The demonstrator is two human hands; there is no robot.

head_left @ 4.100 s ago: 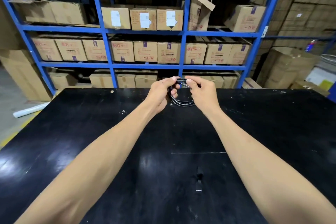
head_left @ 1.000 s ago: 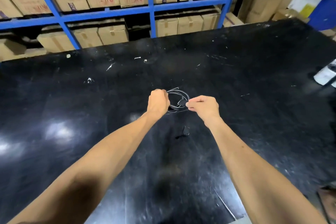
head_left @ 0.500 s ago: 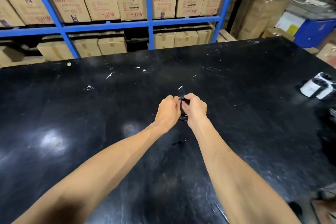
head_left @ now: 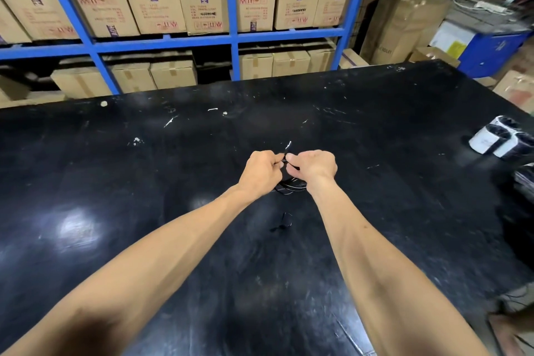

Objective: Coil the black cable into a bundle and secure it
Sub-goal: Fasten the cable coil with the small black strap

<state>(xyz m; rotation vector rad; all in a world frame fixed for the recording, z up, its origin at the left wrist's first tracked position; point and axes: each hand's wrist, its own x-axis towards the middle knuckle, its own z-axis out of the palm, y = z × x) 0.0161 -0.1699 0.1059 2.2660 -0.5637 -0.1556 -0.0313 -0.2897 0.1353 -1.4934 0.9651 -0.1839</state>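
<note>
Left hand and right hand close together, fingers curled tight, both pinching the black cable between them. Loops hanging just under the hands, over the black surface. Small black piece below, nearer the body.

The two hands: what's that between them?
In the head view, the coiled black cable sits between the left hand and right hand, a thin tie end poking up.

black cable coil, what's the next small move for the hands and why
Probably finish cinching the tie: the left hand and right hand pinch together at the top of the black cable, whose loops hang gathered below over the table.
</note>
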